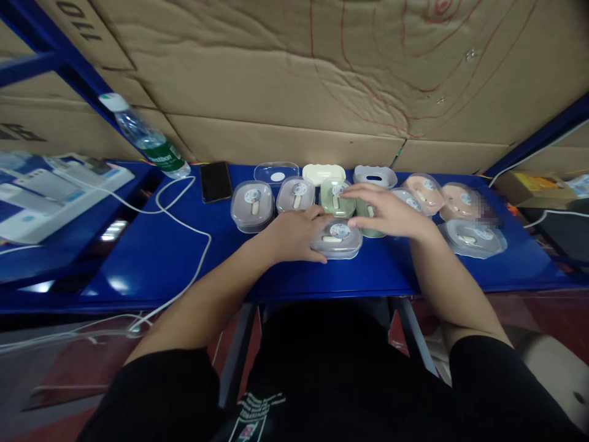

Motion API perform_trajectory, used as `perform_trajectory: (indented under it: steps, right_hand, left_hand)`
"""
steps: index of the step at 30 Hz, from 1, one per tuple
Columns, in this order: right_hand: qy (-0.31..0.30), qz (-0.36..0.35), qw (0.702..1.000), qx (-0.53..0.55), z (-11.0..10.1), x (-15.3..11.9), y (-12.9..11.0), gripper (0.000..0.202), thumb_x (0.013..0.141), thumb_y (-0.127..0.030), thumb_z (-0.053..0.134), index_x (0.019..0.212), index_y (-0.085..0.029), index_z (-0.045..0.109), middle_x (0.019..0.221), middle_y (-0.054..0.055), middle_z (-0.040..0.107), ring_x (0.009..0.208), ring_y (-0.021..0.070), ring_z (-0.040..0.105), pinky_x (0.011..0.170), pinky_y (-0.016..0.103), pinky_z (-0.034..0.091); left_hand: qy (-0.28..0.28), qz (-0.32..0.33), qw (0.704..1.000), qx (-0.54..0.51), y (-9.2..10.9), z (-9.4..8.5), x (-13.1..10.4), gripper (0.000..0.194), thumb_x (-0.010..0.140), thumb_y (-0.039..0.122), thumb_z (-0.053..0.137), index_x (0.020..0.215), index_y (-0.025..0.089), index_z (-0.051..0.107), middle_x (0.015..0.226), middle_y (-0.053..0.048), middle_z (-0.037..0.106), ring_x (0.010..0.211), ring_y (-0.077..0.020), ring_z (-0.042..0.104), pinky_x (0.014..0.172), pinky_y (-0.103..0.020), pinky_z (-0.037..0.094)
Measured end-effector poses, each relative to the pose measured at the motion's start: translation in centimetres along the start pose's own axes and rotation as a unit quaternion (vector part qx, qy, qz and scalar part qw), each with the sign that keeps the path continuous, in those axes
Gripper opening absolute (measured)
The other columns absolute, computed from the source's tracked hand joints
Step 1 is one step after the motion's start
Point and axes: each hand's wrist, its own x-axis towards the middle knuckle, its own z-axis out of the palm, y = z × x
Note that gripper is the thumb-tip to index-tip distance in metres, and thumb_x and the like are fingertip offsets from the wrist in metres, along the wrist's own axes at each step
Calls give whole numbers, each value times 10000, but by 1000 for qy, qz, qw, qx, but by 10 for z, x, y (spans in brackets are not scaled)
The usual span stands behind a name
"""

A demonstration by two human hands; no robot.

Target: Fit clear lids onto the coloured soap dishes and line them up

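A grey soap box with a clear lid and round sticker (339, 236) lies near the front edge of the blue table. My left hand (297, 236) is closed around its left end, thumb in front and fingers behind. My right hand (386, 209) hovers open, fingers stretched leftward over a second green soap box (370, 226), which it partly covers. Its fingertips are close to the first green soap box (337, 195); I cannot tell whether they touch. Left of these are two more grey soap boxes (252, 205) (296, 191).
Pinkish soap boxes (423, 191) and a grey one (472, 237) sit at the right. Behind are a clear lid (276, 174), a cream tray (323, 174) and a grey tray (375, 176). A phone (216, 182), bottle (159, 152) and white cable (205, 245) lie left.
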Motion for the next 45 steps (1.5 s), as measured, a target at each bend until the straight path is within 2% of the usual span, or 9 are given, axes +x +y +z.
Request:
perform_trajectory:
  steps: [5, 8, 11, 15, 19, 25, 33, 38, 45]
  right_hand:
    - [44, 47, 997, -54, -17, 38, 48, 459, 1067, -505, 625, 1377, -220, 809, 1323, 139, 832, 1135, 337, 778, 1072, 515, 584]
    - [-3, 75, 990, -124, -19, 65, 80, 439, 1058, -385, 571, 1357, -191, 827, 1269, 150, 842, 1141, 341, 769, 1061, 497, 569]
    - [-74, 140, 969, -188, -15, 85, 106, 422, 1031, -325, 585, 1359, -251, 840, 1276, 118, 834, 1183, 338, 752, 1061, 466, 557]
    - [-154, 201, 937, -241, -6, 97, 126, 464, 979, -292, 653, 1411, -294, 825, 1315, 120, 795, 1254, 347, 733, 1078, 436, 553]
    - [-184, 224, 921, -260, -1, 101, 131, 528, 964, -294, 674, 1481, -278, 779, 1359, 155, 765, 1234, 350, 740, 1033, 426, 564]
    - [-179, 238, 931, -211, 2, 106, 132, 658, 892, -246, 728, 1548, -282, 702, 1367, 119, 810, 1191, 323, 753, 972, 383, 572]
    - [-186, 215, 945, -163, 3, 115, 134, 216, 857, -293, 810, 1063, -261, 868, 1105, 55, 866, 993, 260, 762, 870, 355, 531]
    - [-121, 187, 964, -148, -4, 111, 133, 247, 921, -376, 770, 1102, -244, 873, 1084, 73, 868, 1010, 278, 756, 891, 370, 528]
    - [-53, 191, 977, -82, -24, 102, 131, 329, 947, -498, 763, 1116, -232, 857, 1099, 88, 852, 1049, 300, 741, 975, 424, 569]
  left_hand:
    - [0, 8, 1000, -10, -1, 1, 1, 1006, 862, 686, 881, 1683, 233, 515, 1630, -161, 610, 1278, -368, 749, 1024, -418, 595]
    - [11, 24, 1000, -17, -4, 3, 1, 1033, 847, 732, 871, 1681, 234, 522, 1645, -171, 602, 1299, -374, 734, 1038, -425, 594]
    - [21, 31, 999, -19, -7, 6, 1, 1060, 835, 767, 862, 1679, 221, 527, 1650, -185, 599, 1287, -380, 735, 1033, -433, 594]
    - [25, 33, 999, -18, -6, 8, 1, 1062, 832, 761, 866, 1676, 205, 537, 1598, -186, 638, 1249, -380, 750, 1017, -437, 597]
    - [29, 34, 999, -17, -2, 8, -1, 1069, 815, 746, 893, 1661, 187, 555, 1525, -193, 671, 1180, -379, 773, 1001, -453, 603]
    - [35, 36, 998, -41, 0, 13, 0, 1042, 809, 661, 932, 1636, 151, 556, 1421, -213, 706, 1274, -411, 728, 1081, -507, 579]
    - [20, 34, 999, -35, 10, 14, 2, 1079, 873, 698, 880, 1733, 201, 458, 1547, -207, 632, 1297, -418, 725, 1072, -489, 586]
    - [29, 36, 999, -16, 17, 16, 2, 1136, 854, 728, 896, 1747, 197, 438, 1640, -237, 528, 1237, -401, 749, 1022, -452, 604]
    - [45, 51, 998, -10, 28, 24, 9, 1188, 850, 759, 892, 1754, 163, 402, 1582, -243, 573, 1143, -387, 769, 1003, -471, 601]
